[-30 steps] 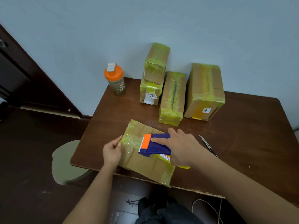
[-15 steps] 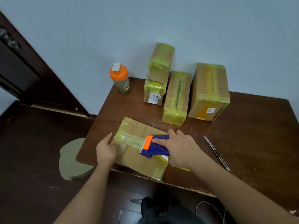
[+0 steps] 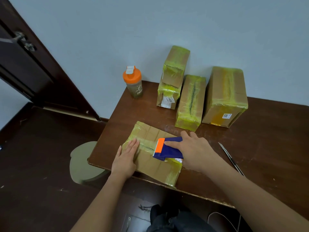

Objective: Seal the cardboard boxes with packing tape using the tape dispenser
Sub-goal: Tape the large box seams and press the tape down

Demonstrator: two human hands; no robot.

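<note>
Since a second ago, left hand [image 3: 127, 157] has slid onto the flat brown cardboard box [image 3: 151, 162] at the surface's near edge, fingers flat; keep pressing while right hand [image 3: 192, 150], clamped on the blue-and-orange tape dispenser [image 3: 168, 148], pulls rightward steadily.

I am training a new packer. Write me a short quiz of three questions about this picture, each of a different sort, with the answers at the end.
1. True or false: the left hand lies flat on the flat box at the table edge.
2. What does the right hand hold? A) the knife B) the tape dispenser C) the bottle
3. Fill in: the small box is stacked on the box with the label reading ____.

Key
1. True.
2. B: its grip is on the tape dispenser; the knife lies apart on the table, and the bottle stands at the back.
3. 3408, on the labelled box.
</note>
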